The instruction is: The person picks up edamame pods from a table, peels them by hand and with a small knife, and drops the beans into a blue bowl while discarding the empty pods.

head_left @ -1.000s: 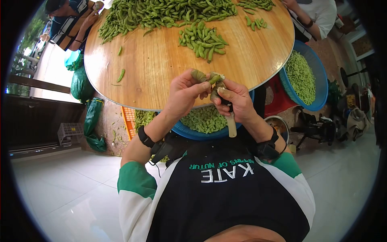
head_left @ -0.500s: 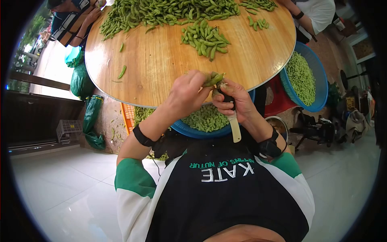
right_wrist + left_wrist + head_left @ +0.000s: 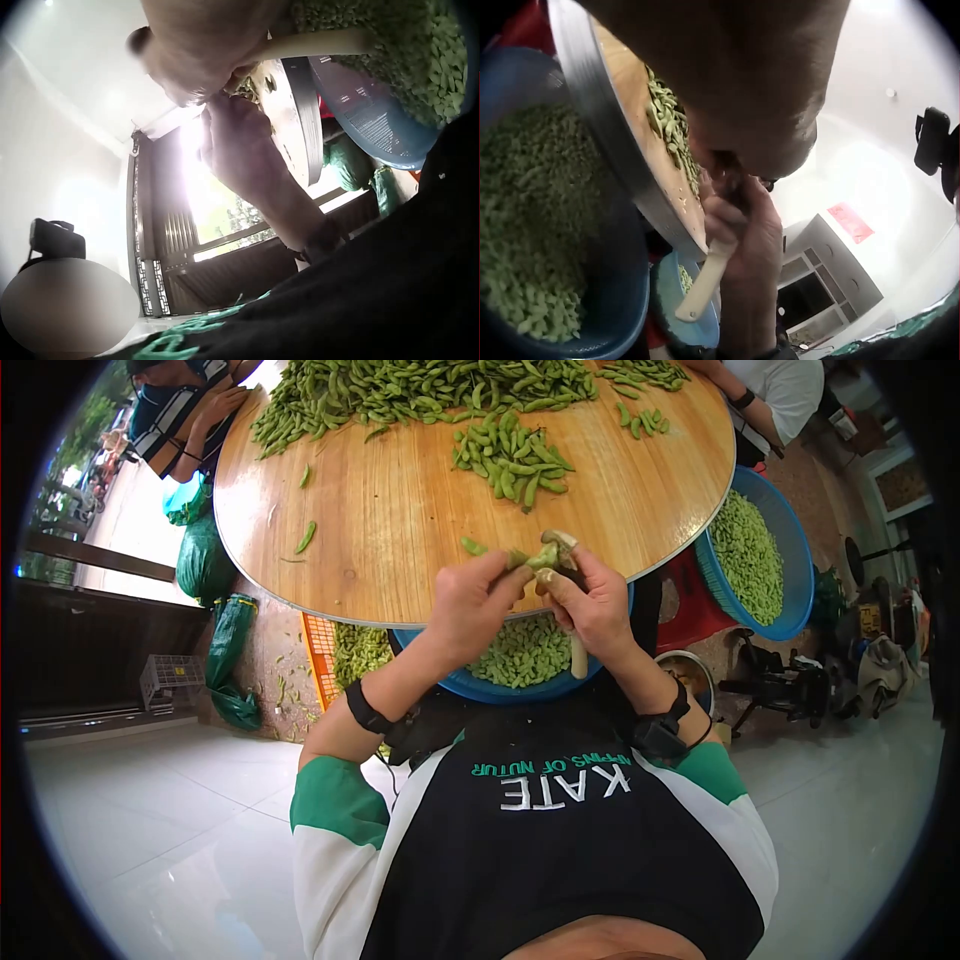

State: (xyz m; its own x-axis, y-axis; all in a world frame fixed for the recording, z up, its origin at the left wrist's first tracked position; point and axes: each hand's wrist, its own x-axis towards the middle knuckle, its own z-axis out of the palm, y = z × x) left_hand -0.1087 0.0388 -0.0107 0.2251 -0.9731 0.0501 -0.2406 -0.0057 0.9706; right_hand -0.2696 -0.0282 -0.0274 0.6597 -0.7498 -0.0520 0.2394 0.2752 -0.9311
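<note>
Over the table's near edge, my left hand (image 3: 472, 605) pinches a green soybean pod (image 3: 545, 557) between thumb and forefinger. The tip of another pod (image 3: 473, 546) pokes out past its knuckles. Close beside it, my right hand (image 3: 598, 610) grips a tool by its cream handle (image 3: 579, 658), which also shows below the fingers in the left wrist view (image 3: 705, 285); the working end is hidden. The right thumb and forefinger, with brownish coverings on them, meet the pod. Directly beneath the hands, a blue basin (image 3: 470, 687) holds shelled beans (image 3: 520, 652).
A large heap of pods (image 3: 400, 395) covers the far side of the round wooden table (image 3: 370, 540), with a smaller pile (image 3: 508, 458) nearer. Another blue basin (image 3: 795, 600) of beans stands at the right. An orange crate (image 3: 318, 660) sits at the left. Two other people are across the table.
The left hand was turned over the pod half a second ago and now has its thumb toward the right hand. The cream handle has swung more upright and shows less below the right hand.
</note>
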